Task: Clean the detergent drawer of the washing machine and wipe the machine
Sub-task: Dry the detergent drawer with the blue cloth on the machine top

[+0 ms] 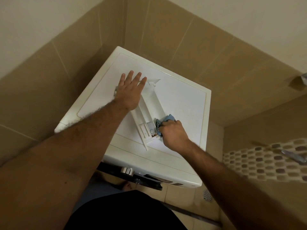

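On top of the white washing machine, which stands in a corner of tan tiled walls, the detergent drawer lies pulled out and laid flat, running diagonally across the lid from the far middle toward the front edge. The left hand rests on the far end of the drawer, palm down, fingers spread and straight, gripping nothing and simply pressing that end against the machine's top. The right hand is at the near end of the drawer, fingers curled tight around a bunched blue cloth, which is pushed against the drawer's right wall beside the small compartments there. Part of the cloth sticks out beyond the knuckles on the side farther from the machine's front, and part is tucked down into the drawer by the fingertips. Inside the near end of the drawer a small round cap and some ribbed dividers show, just left of the cloth. Below the machine's front edge, the dark control panel is partly visible with a silver dial on it. On the floor to the right of the machine's front corner sits a round metal floor drain. Further right of the machine, a band of small mosaic tiles runs along the wall.
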